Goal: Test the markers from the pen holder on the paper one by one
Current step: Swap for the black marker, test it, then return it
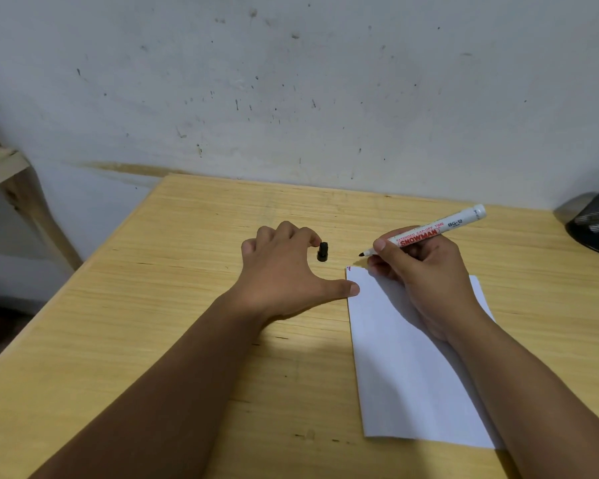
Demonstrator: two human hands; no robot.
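Right hand [426, 271]: curled into a writing grip around a white marker [429, 231], thumb and forefinger pinching the barrel near the tip end, remaining fingers folded beneath. Heel of the hand resting on the paper [412, 368]. Marker tilted, uncapped black tip pointing left and down, just above the far left corner of the sheet, apparently not touching it. Red lettering on the barrel reading SNOWMAN, with BG-12 in black further up; rear end of the barrel sticking up and to the right past the knuckles.

Left hand [284, 271]: loosely spread, palm down on the desk [153, 305]. Thumb stretched out to the right, its tip touching the left edge of the paper near the top corner. Fingers bent, fingertips next to a small black cap [322, 251] standing on the desk; whether touching the cap or just beside it, cannot tell. Nothing gripped.

Paper: white, lying on the right half of the wooden desk, long side running away from the camera. A small red mark at the far left corner.

Pen holder [597, 223]: dark mesh, at the far right edge of the desk against the wall, partly cut off by the frame; contents not visible.
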